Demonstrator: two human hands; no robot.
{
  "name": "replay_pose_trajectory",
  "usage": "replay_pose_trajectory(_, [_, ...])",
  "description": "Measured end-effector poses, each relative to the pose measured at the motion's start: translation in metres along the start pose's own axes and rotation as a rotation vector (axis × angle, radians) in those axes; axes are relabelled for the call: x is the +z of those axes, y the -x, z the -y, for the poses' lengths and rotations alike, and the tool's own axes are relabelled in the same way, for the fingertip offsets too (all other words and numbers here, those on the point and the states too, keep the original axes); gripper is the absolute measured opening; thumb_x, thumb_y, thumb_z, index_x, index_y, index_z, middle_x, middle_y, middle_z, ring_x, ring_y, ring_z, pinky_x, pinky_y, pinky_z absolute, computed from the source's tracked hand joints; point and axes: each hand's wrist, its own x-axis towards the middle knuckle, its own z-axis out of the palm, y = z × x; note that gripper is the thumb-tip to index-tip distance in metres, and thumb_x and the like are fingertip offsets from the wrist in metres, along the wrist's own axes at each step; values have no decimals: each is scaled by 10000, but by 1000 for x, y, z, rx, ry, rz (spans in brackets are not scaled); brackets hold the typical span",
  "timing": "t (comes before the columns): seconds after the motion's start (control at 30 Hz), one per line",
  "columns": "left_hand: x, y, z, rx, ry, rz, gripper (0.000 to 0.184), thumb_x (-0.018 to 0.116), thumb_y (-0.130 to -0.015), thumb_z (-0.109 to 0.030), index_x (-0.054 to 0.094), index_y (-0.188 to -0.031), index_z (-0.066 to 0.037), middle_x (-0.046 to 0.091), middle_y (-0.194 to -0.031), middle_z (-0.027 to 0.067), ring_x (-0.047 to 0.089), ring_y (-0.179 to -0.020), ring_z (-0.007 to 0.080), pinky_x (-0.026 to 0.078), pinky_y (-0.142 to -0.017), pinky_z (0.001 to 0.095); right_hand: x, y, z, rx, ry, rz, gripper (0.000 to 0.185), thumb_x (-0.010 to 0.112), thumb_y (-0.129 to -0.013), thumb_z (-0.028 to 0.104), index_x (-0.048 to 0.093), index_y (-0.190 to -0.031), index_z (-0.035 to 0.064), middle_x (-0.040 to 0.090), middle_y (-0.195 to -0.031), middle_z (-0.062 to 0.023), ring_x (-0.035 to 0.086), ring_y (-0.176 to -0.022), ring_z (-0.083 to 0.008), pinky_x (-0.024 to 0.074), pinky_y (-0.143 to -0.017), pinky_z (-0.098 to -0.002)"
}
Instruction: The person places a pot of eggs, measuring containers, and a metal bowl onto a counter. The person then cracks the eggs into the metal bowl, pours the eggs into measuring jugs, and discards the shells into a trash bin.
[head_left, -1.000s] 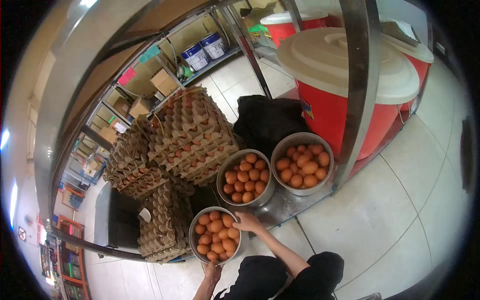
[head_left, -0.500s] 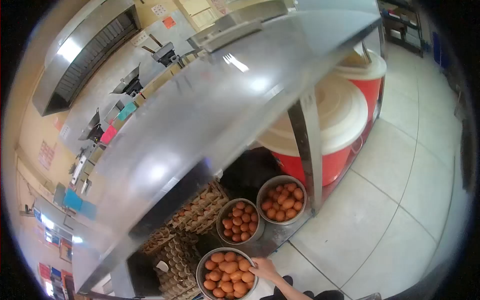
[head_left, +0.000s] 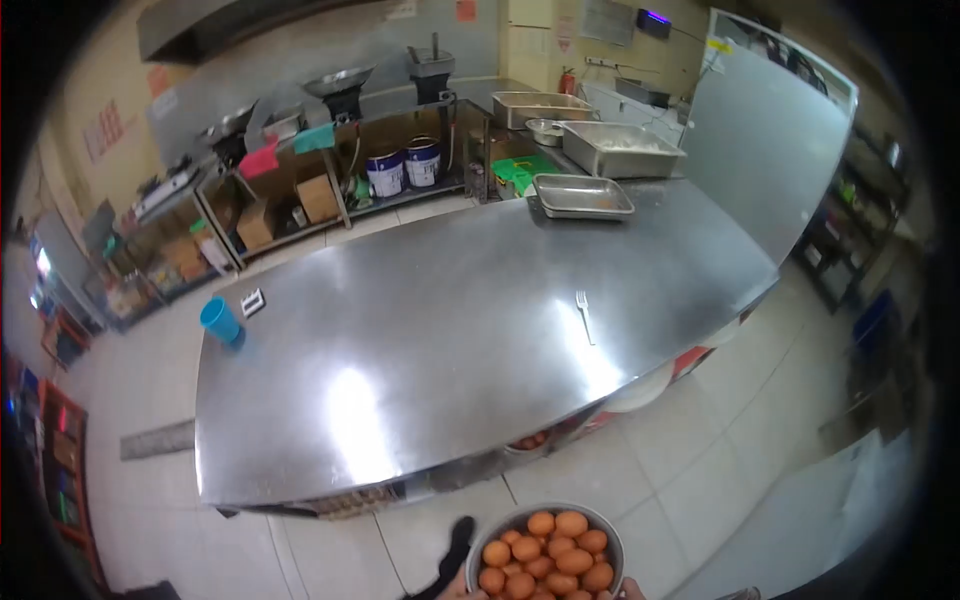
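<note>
A round metal pot (head_left: 617, 535) full of brown eggs (head_left: 545, 560) is at the bottom of the view, away from the steel table's front edge. My left hand (head_left: 462, 588) is closed on the pot's left side, and my right hand (head_left: 629, 589) grips its right side. Both hands are cut off by the lower edge of the frame, so only small parts of the fingers show. Just beyond the pot stands the long steel table (head_left: 440, 330), with a second container of eggs (head_left: 527, 441) partly visible beneath it.
On the tabletop lie a fork (head_left: 585, 318), a steel tray (head_left: 583, 197), a blue cup (head_left: 220, 320) and a small white device (head_left: 252, 302). Egg cartons (head_left: 355, 501) and lidded red buckets (head_left: 690, 362) show under it. Stoves with woks (head_left: 337, 82) line the back wall.
The pot of eggs has come up and away from the space under the table. Both hands now hold it, where one hand showed before. My view has risen over the tabletop.
</note>
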Motion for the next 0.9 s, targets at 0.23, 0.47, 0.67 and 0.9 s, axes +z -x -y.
replay_pose_trajectory(0.23, [-11,115,-209,354,-41,-53,782,595,-748,-75,187,-1415,-112,519,-1095,85,557,-697,120,434,-416,205,59,-29,132,-506,-221,-8,285,628,-699,173,644,-931,8,580,-685,-94,556,-594,-177,448,-564,-307])
replay_pose_trajectory(0.47, [-133,35,-271,575,58,-316,704,565,-757,-41,247,-1379,-122,531,-1053,65,566,-716,119,427,-412,218,239,-119,213,-602,-89,196,245,652,-724,220,618,-888,42,602,-690,-119,586,-620,-200,475,-594,-343])
replay_pose_trajectory(0.67, [-109,-101,-318,515,-126,-193,680,567,-764,-51,268,-1371,-118,536,-1060,74,574,-729,134,437,-457,234,292,-140,237,-795,-116,513,356,596,-838,397,617,-982,72,635,-941,-144,605,-856,-331,474,-730,-428])
replay_pose_trajectory(0.9, [101,-230,-281,302,-479,236,652,569,-772,-62,293,-1361,-114,541,-1068,85,583,-745,151,448,-509,254,113,-140,102,-555,-158,631,287,551,-836,310,621,-1037,117,648,-938,-144,615,-893,-321,480,-764,-440])
